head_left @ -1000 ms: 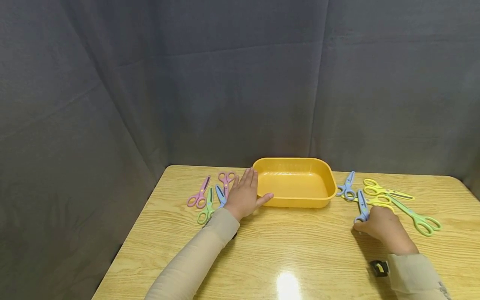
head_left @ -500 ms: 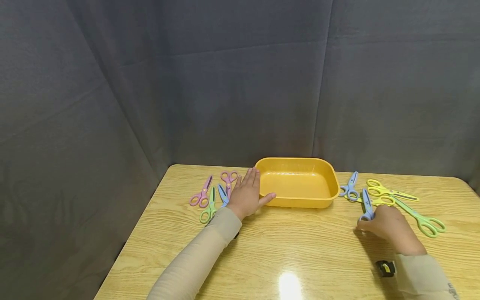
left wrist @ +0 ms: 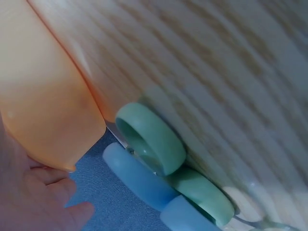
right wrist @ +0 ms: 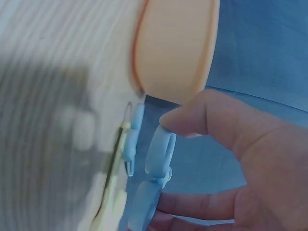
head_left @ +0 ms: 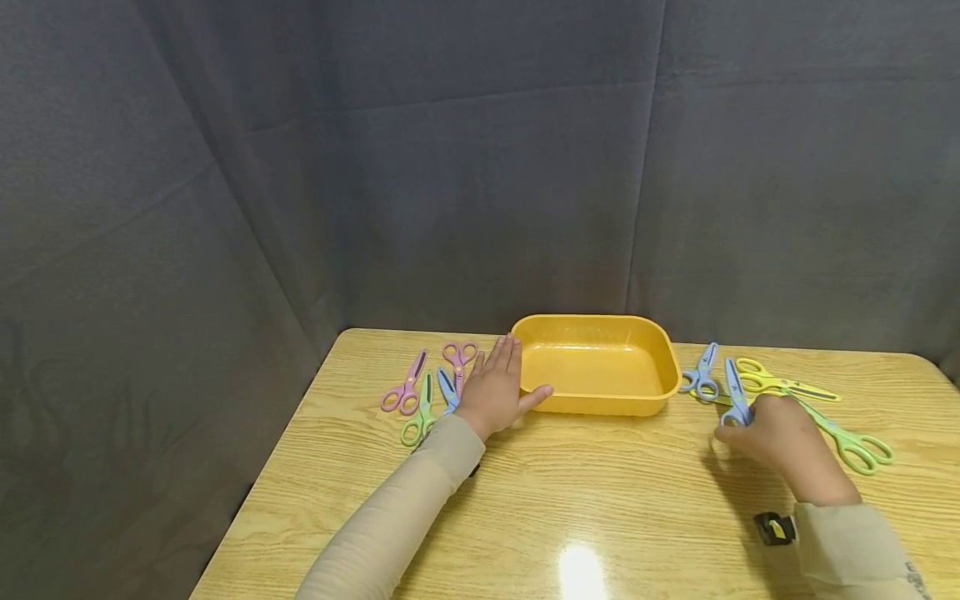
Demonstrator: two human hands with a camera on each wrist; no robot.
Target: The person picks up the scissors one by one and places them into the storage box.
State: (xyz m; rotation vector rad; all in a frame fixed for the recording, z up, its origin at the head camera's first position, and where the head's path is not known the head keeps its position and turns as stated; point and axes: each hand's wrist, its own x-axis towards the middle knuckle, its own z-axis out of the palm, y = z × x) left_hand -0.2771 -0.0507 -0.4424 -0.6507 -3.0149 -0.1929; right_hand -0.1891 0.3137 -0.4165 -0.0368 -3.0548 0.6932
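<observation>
In the head view my right hand (head_left: pixel 783 437) pinches a pair of blue scissors (head_left: pixel 737 392) by the handle loops, blades pointing away. The right wrist view shows thumb and fingers on the blue loops (right wrist: pixel 160 151), raised off the table. My left hand (head_left: pixel 491 387) rests with straight fingers against the left side of a yellow tray (head_left: pixel 600 406), thumb along its front wall. Left of that hand lie pink scissors (head_left: pixel 405 392), green scissors (head_left: pixel 423 417), another blue pair (head_left: pixel 447 387) partly hidden by the hand, and a second pink pair (head_left: pixel 459 358).
Right of the tray lie blue scissors (head_left: pixel 702 375), yellow scissors (head_left: pixel 783 383) and green scissors (head_left: pixel 851 442), with more yellow scissors (head_left: pixel 708 398) partly hidden beneath the held pair. A dark curtain (head_left: pixel 480 183) hangs behind the wooden table (head_left: pixel 600 492).
My right hand has lifted the blue scissors slightly up off the yellow pair. The left hand stays at the tray's side. The whole view has shifted a little.
</observation>
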